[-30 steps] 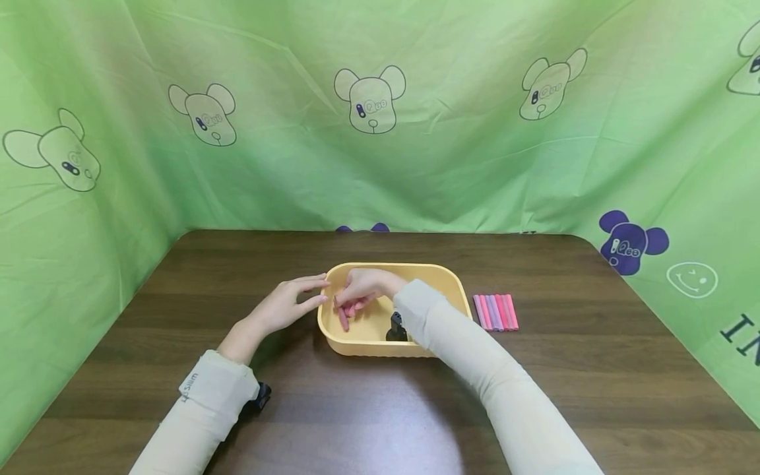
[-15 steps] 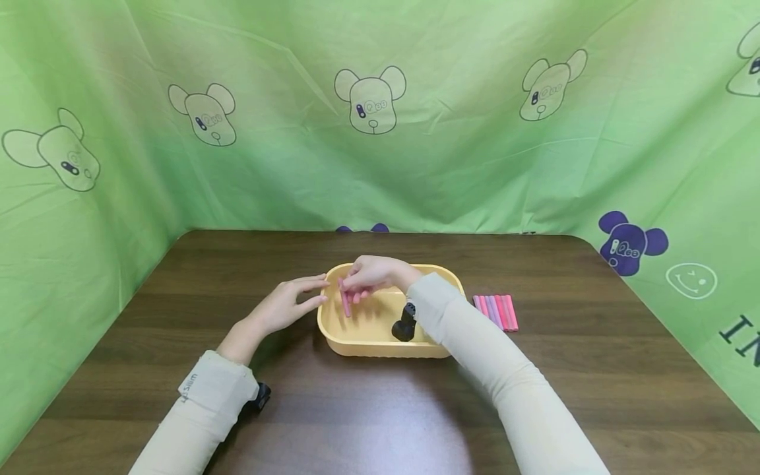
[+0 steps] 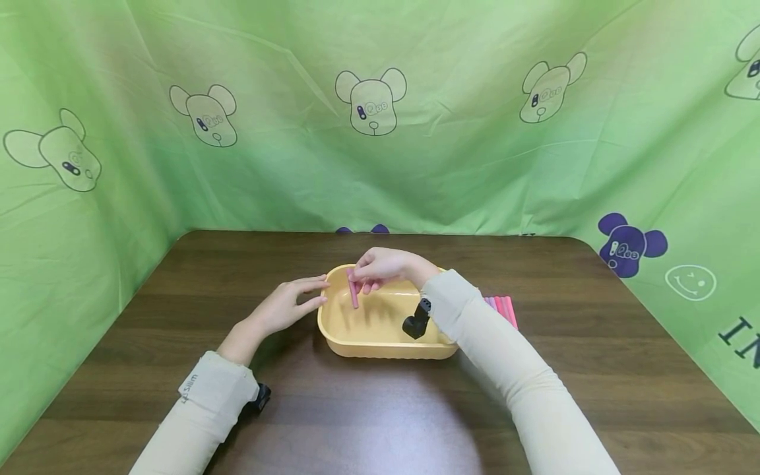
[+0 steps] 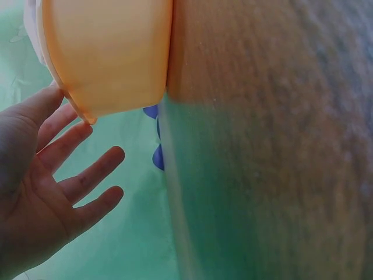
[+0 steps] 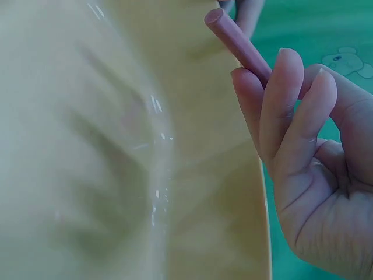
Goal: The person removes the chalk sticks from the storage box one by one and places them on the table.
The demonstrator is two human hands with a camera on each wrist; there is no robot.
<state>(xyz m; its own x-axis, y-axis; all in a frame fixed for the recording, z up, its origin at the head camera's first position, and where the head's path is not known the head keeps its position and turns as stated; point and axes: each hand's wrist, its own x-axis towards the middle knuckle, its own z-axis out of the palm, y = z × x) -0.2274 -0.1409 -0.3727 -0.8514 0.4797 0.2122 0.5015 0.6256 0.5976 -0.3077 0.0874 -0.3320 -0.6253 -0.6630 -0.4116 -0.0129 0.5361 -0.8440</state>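
Observation:
In the head view, my right hand (image 3: 383,265) is above the left part of a yellow basin (image 3: 386,349). Thumb and fingers pinch a dusty-pink round stick (image 3: 353,290), which slants downward over the basin. Seen from the right wrist, the stick (image 5: 236,42) has a smooth side and a flat round end; its other end is hidden behind the fingers. My left hand (image 3: 287,305) is at the basin's left end, fingers spread and fairly straight. In the left wrist view, thumb and fingertips touch the rim of the basin (image 4: 111,58).
Right of the basin, a row of pink and purple sticks (image 3: 503,309) lies side by side on the brown wooden table (image 3: 332,415), partly behind the right sleeve (image 3: 499,349). A green printed cloth (image 3: 380,178) hangs behind and along the sides.
My right hand has lifted the pink stick from the basin's floor and moved up and slightly right, its sleeve now covering part of the stick row. The left hand has stayed still.

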